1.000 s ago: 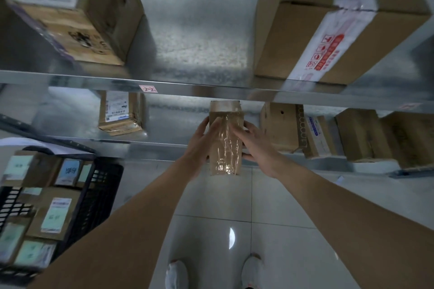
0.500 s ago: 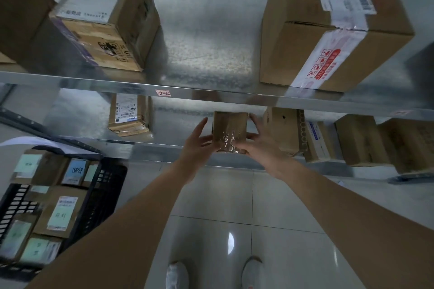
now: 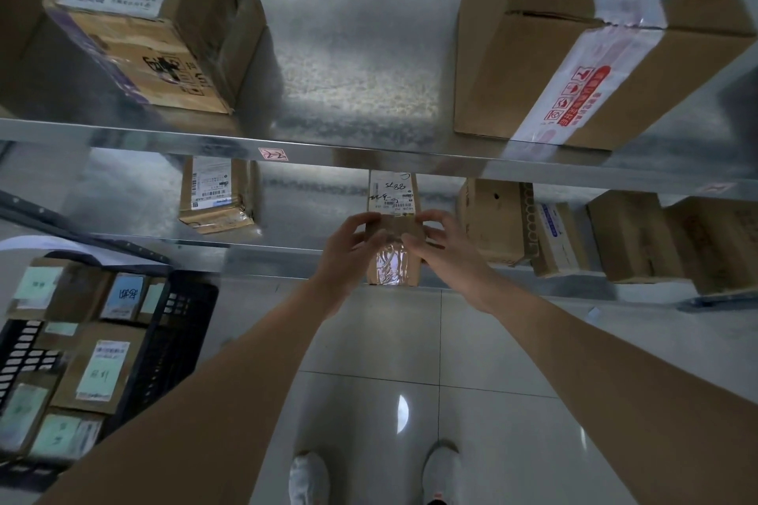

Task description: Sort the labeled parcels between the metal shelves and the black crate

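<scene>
A person standing at a set of metal shelves holds a small brown parcel (image 3: 393,225) at the front edge of the lower shelf (image 3: 287,217), its white handwritten label facing up and its taped near end overhanging the lip. The left hand (image 3: 348,246) grips the parcel's left side and the right hand (image 3: 441,246) its right, fingers curled over the top. To the right along the same shelf stands a row of boxes (image 3: 492,221), the nearest just beside the right hand; another labeled box (image 3: 217,197) sits well apart to the left. On the floor at lower left, the black crate (image 3: 172,340) holds more labeled parcels. The step appears to be seating the parcel on the shelf; done well, that likely means sliding it straight back until its whole base is supported, keeping it square to the edge, label up and readable, without nudging the neighboring box, and letting go only once it sits flat.
</scene>
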